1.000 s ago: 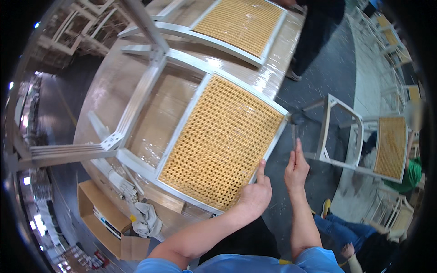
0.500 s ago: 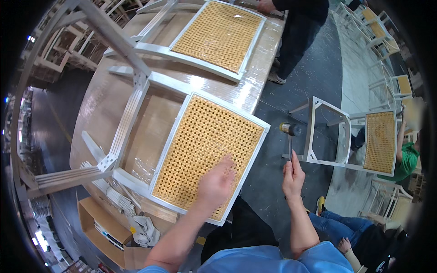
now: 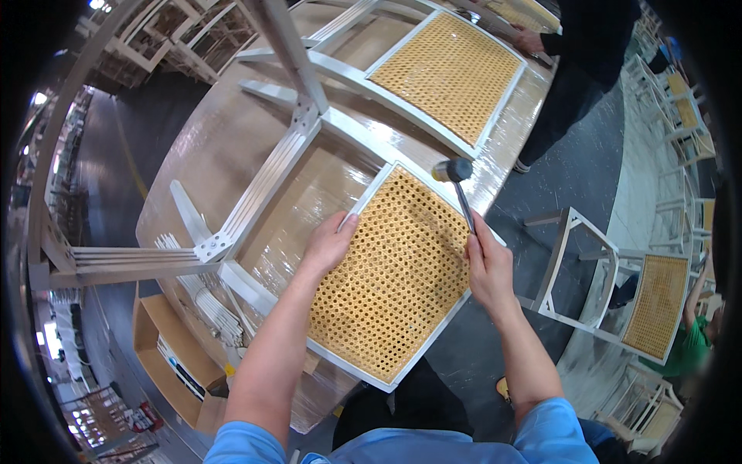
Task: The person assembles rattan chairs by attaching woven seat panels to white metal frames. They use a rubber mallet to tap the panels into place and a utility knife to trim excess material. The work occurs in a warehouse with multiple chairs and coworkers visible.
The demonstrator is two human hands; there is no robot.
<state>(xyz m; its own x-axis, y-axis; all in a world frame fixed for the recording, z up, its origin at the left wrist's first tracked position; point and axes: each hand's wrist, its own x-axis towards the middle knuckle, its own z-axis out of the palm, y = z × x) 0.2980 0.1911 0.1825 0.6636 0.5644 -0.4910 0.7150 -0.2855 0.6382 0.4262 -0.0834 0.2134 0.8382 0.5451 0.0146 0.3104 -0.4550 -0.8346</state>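
From the head camera I see the person's left hand (image 3: 328,246) at the inner white rail of a yellow woven-cane panel (image 3: 394,278), set in a chair frame of white-painted wood (image 3: 355,139). The right hand (image 3: 488,267) grips a slim-handled mallet with a black, yellow-ended head (image 3: 456,172) over the panel's far edge; I can't tell whether the head touches. The frame lies on a plastic-wrapped brown table (image 3: 209,139), beside a 2nd white chair with a cane panel (image 3: 448,73). I make out 1 co-worker's hand (image 3: 529,40) beyond it. At lower left are a bundle of thin white sticks (image 3: 207,309) and an open brown cardboard box (image 3: 147,332).
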